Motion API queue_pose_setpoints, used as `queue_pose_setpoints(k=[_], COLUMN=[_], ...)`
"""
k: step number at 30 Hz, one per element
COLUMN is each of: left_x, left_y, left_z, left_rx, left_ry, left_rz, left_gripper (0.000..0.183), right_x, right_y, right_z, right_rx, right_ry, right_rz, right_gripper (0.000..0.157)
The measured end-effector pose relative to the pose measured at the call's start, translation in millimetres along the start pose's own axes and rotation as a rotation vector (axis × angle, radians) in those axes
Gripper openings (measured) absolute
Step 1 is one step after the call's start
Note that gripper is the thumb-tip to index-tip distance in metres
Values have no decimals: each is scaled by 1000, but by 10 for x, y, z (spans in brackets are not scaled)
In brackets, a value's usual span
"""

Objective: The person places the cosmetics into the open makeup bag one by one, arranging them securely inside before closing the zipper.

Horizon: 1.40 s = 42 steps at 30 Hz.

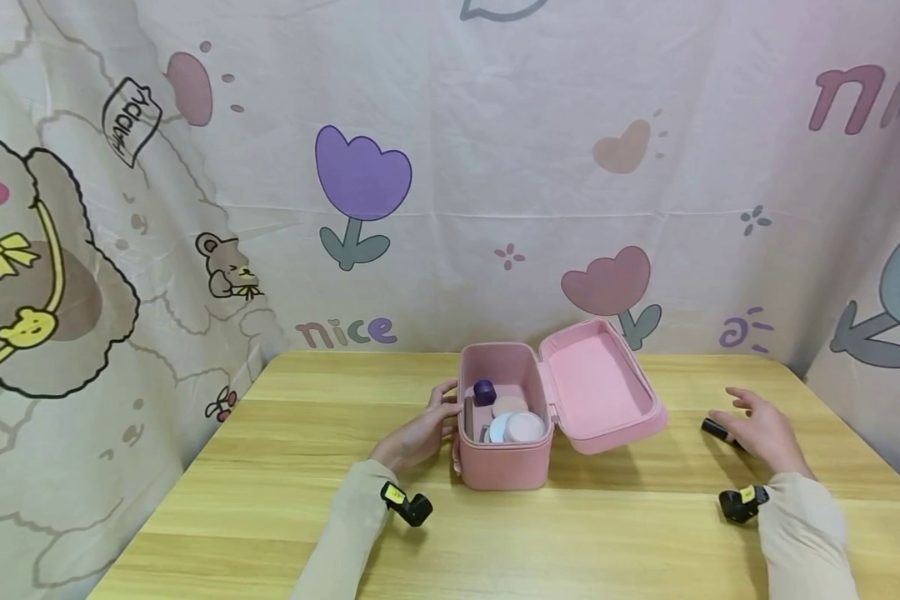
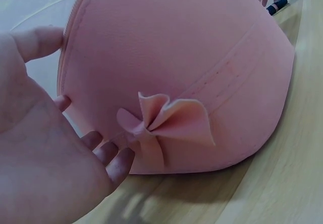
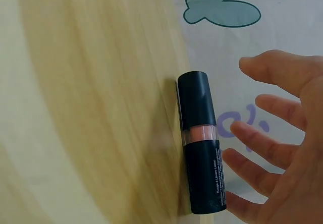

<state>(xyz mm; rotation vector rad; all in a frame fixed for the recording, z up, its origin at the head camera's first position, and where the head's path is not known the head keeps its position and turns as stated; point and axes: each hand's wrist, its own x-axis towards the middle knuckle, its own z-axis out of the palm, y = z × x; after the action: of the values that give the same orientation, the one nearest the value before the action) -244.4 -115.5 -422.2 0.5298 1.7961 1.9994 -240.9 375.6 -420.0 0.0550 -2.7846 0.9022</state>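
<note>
A pink cosmetic case (image 1: 504, 468) stands on the table with its lid swung out to the right. My left hand (image 1: 420, 433) touches the case's left side. In the left wrist view, the thumb meets the zipped rim and the loosely bent fingers lie near a pink bow (image 2: 179, 120). Inside the case are a dark purple rounded item (image 1: 484, 392) and several round, flat pieces (image 1: 525, 427). At the right, a black lipstick (image 3: 203, 153) with a clear pinkish band lies on the table. My right hand (image 3: 287, 133) is beside it, fingers spread, not gripping it.
The open lid (image 1: 603, 379) juts out between the case and the lipstick. A wooden table (image 1: 270, 517) carries everything, and a patterned cloth (image 1: 450, 275) hangs along its back edge. Small black cameras (image 1: 412, 507) are strapped to both wrists.
</note>
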Motion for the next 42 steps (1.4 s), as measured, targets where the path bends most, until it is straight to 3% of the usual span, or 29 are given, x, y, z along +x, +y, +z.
queue_pose_setpoints(k=[25, 42], left_x=[-1, -14], left_y=[15, 14], left_z=[2, -2], left_rx=[-3, -4], left_ry=[0, 4], left_rz=[-10, -14], left_gripper=[61, 61], right_x=[9, -19], right_y=[43, 87], right_z=[-17, 3], right_rx=[-80, -76], right_ry=[-188, -142], right_rz=[29, -18], right_gripper=[72, 57])
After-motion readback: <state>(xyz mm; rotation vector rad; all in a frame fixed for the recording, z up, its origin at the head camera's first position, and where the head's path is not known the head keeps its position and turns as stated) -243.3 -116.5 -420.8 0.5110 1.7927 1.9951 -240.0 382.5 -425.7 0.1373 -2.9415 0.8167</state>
